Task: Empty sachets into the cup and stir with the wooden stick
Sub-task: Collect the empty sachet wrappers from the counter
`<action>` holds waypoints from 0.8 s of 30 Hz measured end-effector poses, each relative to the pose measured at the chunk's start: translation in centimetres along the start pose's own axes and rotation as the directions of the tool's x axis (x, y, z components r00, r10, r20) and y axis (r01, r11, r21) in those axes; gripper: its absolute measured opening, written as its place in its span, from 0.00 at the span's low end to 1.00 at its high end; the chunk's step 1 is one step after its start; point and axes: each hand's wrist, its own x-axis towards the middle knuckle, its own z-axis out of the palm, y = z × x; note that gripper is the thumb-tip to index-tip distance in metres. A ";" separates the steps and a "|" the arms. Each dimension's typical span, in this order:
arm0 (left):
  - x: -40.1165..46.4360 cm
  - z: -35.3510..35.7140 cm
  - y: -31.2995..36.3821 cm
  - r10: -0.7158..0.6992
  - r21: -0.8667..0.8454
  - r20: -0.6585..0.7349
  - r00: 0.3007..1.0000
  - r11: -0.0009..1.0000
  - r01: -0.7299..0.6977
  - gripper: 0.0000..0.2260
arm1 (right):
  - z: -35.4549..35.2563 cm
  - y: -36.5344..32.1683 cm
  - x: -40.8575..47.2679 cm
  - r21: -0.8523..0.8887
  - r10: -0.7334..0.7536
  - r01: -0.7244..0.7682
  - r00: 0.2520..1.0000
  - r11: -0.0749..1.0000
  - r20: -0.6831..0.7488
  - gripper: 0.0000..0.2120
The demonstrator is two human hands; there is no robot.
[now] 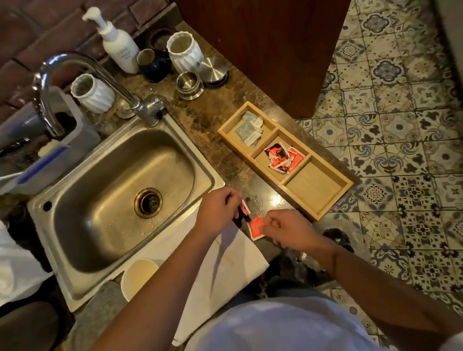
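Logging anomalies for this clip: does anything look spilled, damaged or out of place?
Nothing spilled or broken. Both hands hold red sachets above the counter, not over the cup. The wooden tray juts past the counter edge, and no stir stick is visible.

sachets in tray: red, black, white print | sachets in far compartment: silver-grey | tray: pale wood | sink: steel grey | countertop: brown marbled | floor tiles: blue-black ornament on cream | cup: cream | pump bottle: white
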 end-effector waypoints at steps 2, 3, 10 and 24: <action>-1.0 -0.9 1.2 0.007 -0.086 -0.048 0.999 0.996 -0.011 0.13 | -0.3 -0.5 -0.7 0.081 -0.001 0.005 0.999 0.997 -0.049 0.10; -1.4 -1.3 1.7 0.007 -0.135 -0.069 0.998 0.991 -0.016 0.13 | -0.5 -0.7 -1.0 0.114 0.010 -0.002 0.997 0.994 -0.078 0.11; -5.2 -2.3 2.7 0.026 -0.302 -0.139 0.990 0.951 -0.067 0.13 | -1.9 -2.5 -5.1 0.246 -0.007 0.061 0.977 0.967 -0.212 0.14; -11.5 -1.0 0.1 0.078 -0.416 0.001 0.997 0.907 -0.070 0.14 | 5.3 -2.0 -14.9 0.531 0.183 0.045 0.911 0.846 -0.370 0.17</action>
